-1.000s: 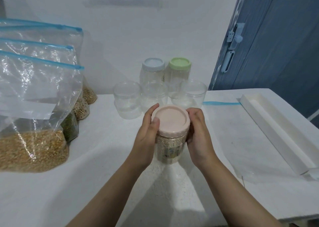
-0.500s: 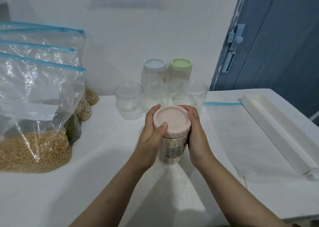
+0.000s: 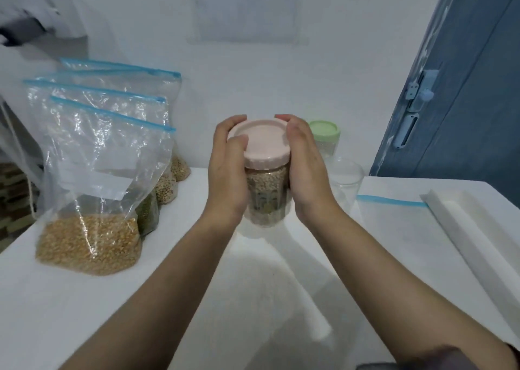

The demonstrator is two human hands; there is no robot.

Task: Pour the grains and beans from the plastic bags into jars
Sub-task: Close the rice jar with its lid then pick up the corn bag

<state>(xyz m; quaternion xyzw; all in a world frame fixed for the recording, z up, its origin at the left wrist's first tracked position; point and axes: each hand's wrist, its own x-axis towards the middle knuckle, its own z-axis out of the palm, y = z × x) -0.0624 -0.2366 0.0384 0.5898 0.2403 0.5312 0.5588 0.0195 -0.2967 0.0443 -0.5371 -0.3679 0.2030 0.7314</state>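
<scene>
The white tabletop point(image 3: 84, 299) carries, on its left, a row of zip bags; the nearest, the bag of yellow grain point(image 3: 92, 189), is the bulkiest thing there. It is likely heavy at the bottom, limp and slippery above, so it is best taken with one hand under the load and the other near the blue zip strip. Smaller is the filled jar point(image 3: 267, 192), held above the tabletop between both hands. Its clear plastic wall looks stiff and smooth, and full of pale grain it probably has real weight. The left hand point(image 3: 228, 178) wraps its side, thumb on the pink lid point(image 3: 263, 141); the right hand point(image 3: 306, 172) presses the other side, fingers curled at the lid's rim. Each grip is pressed against the jar. Behind stand a green-lidded jar point(image 3: 325, 136) and an open empty jar point(image 3: 344, 178).
</scene>
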